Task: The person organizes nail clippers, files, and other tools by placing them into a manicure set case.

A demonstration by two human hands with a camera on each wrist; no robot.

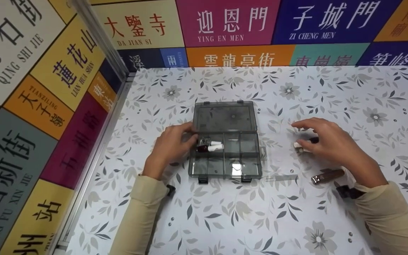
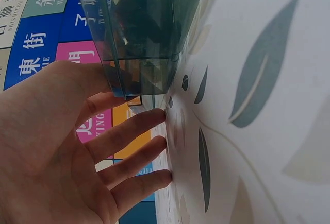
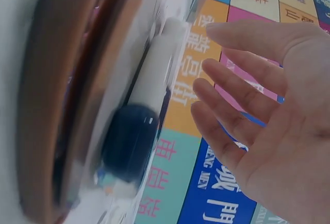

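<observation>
A grey see-through compartment box (image 1: 241, 161) lies with its lid (image 1: 224, 118) folded back. Inside, at upper left, are a dark red nail polish bottle (image 1: 203, 148) with a white cap and a clear bottle (image 1: 205, 141). My left hand (image 1: 171, 145) touches the box's left side with thumb and forefinger; in the left wrist view its other fingers (image 2: 135, 131) stretch down to the tabletop. Above a dark nail polish bottle (image 3: 130, 141) with a white cap (image 1: 298, 144), my right hand (image 1: 331, 140) hovers with fingers spread, apart from it. That hand partly hides the bottle in the head view.
A brown nail clipper (image 1: 328, 176) lies near the right wrist. A clear plastic strip (image 1: 282, 178) lies right of the box's front corner. The flowered tabletop (image 1: 221, 219) meets printed wall panels (image 1: 228, 24) at the back and left.
</observation>
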